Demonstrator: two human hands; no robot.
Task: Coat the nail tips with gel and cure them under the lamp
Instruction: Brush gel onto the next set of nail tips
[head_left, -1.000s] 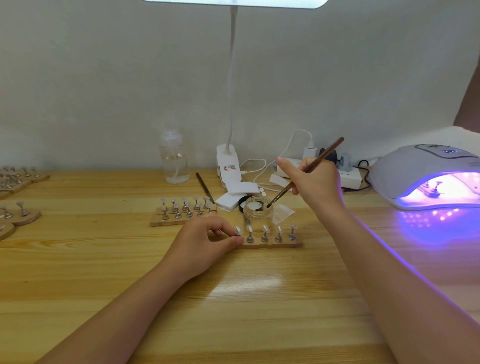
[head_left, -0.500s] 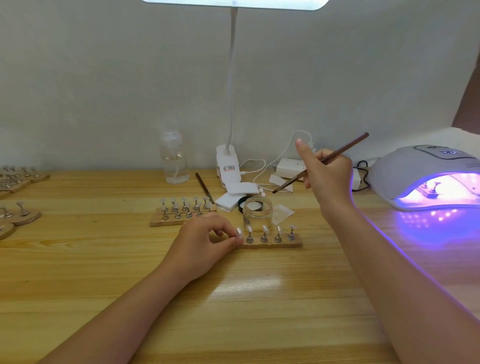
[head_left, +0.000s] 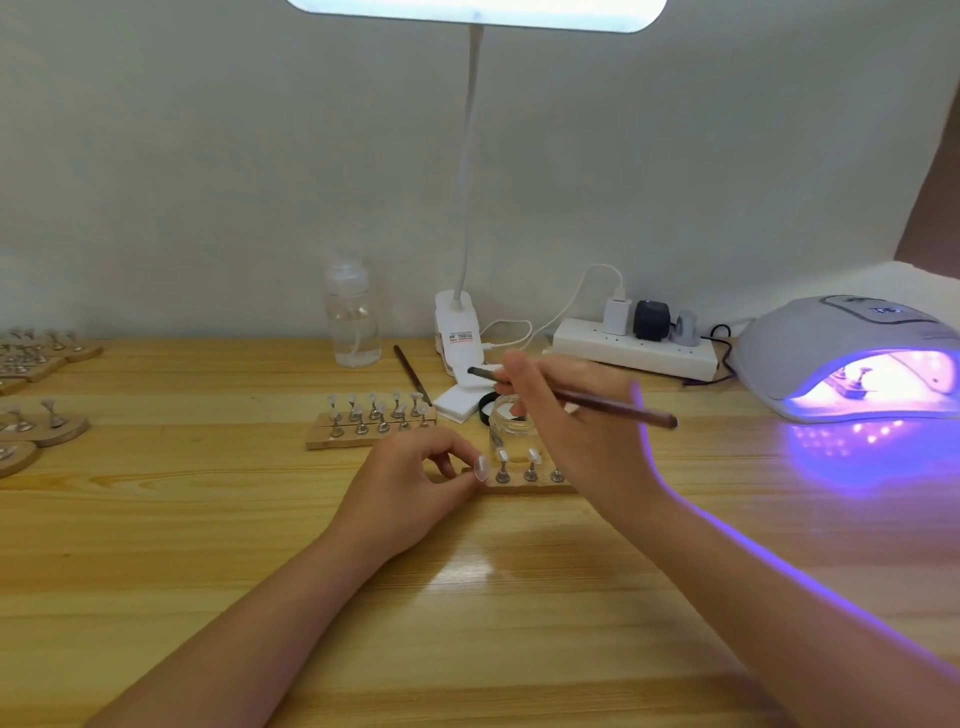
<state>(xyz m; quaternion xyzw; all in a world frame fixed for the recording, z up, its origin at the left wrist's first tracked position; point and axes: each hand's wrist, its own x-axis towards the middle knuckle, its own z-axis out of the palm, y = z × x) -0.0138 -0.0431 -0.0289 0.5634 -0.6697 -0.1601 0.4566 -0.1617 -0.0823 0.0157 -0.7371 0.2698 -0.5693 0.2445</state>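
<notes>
Now the right hand (head_left: 576, 415) pinches the brush (head_left: 597, 402), its long axis running 9 to 3 o'clock, bristle end at 9. The nail tips (head_left: 519, 460) stand on a wooden strip (head_left: 524, 486) at 6 o'clock from that hand, nearer the left hand (head_left: 410, 488), which grips the strip's end. The glass jar (head_left: 506, 423) is open, contents unclear. The curing lamp (head_left: 852, 358) at 3 o'clock glows, a stand inside.

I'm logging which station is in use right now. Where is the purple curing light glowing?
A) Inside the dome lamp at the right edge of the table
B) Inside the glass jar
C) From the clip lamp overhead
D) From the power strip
A: the dome lamp at the table's right edge glows purple inside its opening, with a nail stand lit up in it and purple light spilling onto the wood in front.
</notes>
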